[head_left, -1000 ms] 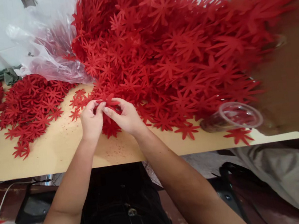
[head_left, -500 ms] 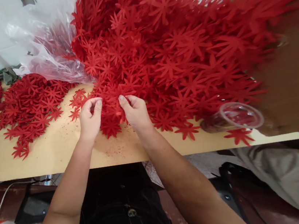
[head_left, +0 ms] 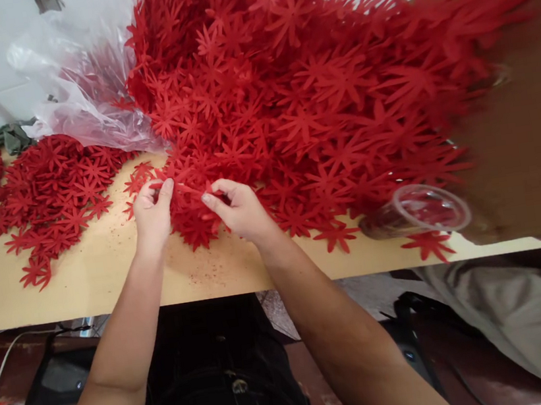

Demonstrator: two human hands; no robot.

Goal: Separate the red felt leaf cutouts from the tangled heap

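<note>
Pinching red petalled material [head_left: 187,188] in left hand [head_left: 152,214] and right hand [head_left: 242,213], over the near edge of the red pile [head_left: 299,119] on the counter [head_left: 111,280], with some risk of tearing it by pulling too hard or losing it among lookalikes by gripping loosely.

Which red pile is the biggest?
The right pile, with the cup at its front edge; it spreads much wider than the left pile.
</note>
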